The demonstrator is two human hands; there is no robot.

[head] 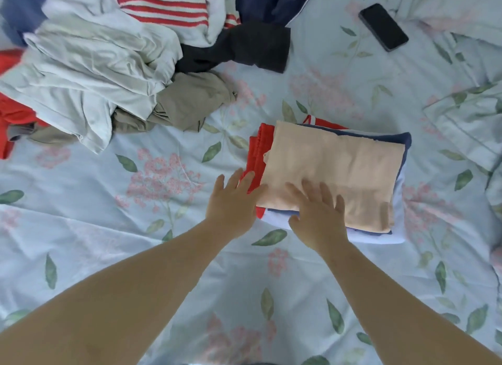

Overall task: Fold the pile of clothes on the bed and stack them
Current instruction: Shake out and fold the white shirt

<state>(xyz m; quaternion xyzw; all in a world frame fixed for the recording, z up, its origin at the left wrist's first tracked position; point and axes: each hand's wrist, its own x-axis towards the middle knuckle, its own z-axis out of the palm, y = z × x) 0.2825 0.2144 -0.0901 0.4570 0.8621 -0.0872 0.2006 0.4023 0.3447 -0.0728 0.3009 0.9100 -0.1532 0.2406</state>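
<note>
Resting 2 flat hands on the folded stack [334,171] on the bed [135,256].
Left hand [233,201] touches the stack's red edge, right hand [317,218] rests on the peach top [361,158]; all fingers [324,193] are straight and hold nothing. The messy pile [95,65] lies at the far left.

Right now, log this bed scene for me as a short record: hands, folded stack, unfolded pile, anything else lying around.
left hand: open, fingers straight, at the folded stack's left edge by the red layer
right hand: open, flat on the peach top piece
folded stack: peach on top; red, navy and pale blue layers below
unfolded pile: upper left of view; white, striped, black, khaki and red pieces
other: black phone on the floral sheet, upper right
</note>
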